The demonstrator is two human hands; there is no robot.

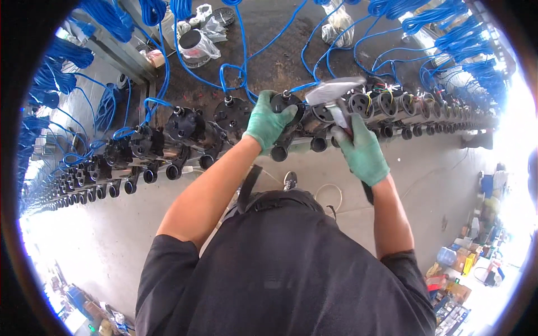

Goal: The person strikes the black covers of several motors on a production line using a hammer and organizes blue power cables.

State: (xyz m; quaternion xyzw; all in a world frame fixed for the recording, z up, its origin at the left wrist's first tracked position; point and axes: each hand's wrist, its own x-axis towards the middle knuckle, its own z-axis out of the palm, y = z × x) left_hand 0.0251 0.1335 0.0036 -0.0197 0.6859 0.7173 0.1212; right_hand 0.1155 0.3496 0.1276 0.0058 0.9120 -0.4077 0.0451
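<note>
A long row of pumps with black caps and round black outlets runs across the bench. My left hand [268,120], in a green glove, is closed round the black top of one pump [289,106], the thumb lying across it. A blue cable [303,87] comes out of that top. My right hand [363,151], also gloved in green, grips a hammer [336,91] by its handle. The hammer's metal head is raised just right of the held pump, over the neighbouring pumps. Whether it touches anything is hard to tell.
Open-topped pumps [386,105] with coloured wires inside continue to the right. Capped pumps [186,124] with blue cables stand to the left. Coiled blue cables [109,19] hang along the far side. Plastic bags [339,25] lie on the dark bench [269,56]. Boxes [459,260] crowd the right.
</note>
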